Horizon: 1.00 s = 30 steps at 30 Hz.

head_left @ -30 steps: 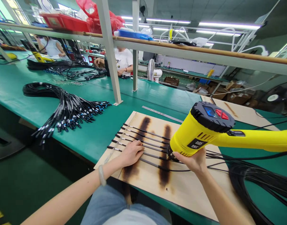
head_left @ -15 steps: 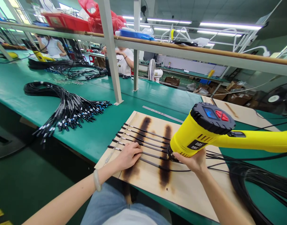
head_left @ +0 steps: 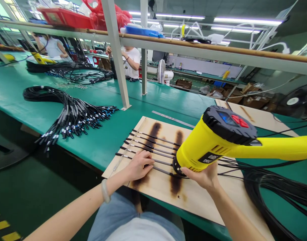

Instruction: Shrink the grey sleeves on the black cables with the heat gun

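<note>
Long green workbenches [head_left: 98, 147] are stretching away toward 12 o'clock under strip lights, and a scorched plywood board [head_left: 193, 197] is lying at the near edge of one. A fan of black cables [head_left: 153, 154] with grey sleeved sections is lying across the board, their long axes running roughly 9 to 3 o'clock. Their tips are pointing toward 9 o'clock and reaching about to the board's left edge, while their far lengths are passing under the tool toward a loose black cable coil [head_left: 269, 190] at 3 o'clock.

The left hand [head_left: 140, 165] is lying open and palm down, pressing across the cables without closing on any of them. The right hand [head_left: 201, 177] is curled under a yellow heat gun [head_left: 203, 154] and holding it, though the fingertips are hidden behind the barrel. The gun's black nozzle [head_left: 177, 167] is aiming toward 8 o'clock, low over the cables and near a dark scorch band [head_left: 175, 184].

Bare plywood is showing at 5 o'clock from the nozzle, and open green bench is lying beyond the board's left edge. A finished cable bundle [head_left: 68, 113] is resting at 10 o'clock, and a steel ruler [head_left: 172, 118] is lying just past the board's far edge.
</note>
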Available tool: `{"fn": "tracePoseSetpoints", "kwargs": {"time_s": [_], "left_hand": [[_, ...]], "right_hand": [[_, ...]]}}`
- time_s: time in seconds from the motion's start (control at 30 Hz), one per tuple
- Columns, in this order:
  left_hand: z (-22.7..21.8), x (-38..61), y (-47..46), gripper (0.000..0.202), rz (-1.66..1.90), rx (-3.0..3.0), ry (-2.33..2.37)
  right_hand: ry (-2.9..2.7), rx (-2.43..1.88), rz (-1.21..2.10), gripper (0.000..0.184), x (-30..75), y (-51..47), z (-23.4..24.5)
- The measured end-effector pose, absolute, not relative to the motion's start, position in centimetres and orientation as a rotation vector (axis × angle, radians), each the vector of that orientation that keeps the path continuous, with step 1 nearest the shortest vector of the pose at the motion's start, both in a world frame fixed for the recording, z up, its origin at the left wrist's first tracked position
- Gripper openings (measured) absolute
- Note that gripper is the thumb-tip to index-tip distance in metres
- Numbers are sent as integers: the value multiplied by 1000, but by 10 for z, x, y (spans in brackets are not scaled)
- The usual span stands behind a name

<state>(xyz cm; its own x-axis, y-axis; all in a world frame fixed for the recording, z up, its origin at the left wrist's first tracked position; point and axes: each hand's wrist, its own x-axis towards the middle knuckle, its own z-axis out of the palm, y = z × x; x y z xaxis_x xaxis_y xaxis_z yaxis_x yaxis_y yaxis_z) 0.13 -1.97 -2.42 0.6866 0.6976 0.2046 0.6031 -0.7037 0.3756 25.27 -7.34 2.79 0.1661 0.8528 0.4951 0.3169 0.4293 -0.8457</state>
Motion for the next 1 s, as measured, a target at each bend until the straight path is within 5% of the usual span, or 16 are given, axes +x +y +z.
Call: {"fn": "tracePoseSetpoints", "kwargs": {"time_s": [1.0], "left_hand": [[-32,-2,-26,15,578,2622,1011]], "right_hand": [[-1375,-1240,584,40,270,-87,19]]}}
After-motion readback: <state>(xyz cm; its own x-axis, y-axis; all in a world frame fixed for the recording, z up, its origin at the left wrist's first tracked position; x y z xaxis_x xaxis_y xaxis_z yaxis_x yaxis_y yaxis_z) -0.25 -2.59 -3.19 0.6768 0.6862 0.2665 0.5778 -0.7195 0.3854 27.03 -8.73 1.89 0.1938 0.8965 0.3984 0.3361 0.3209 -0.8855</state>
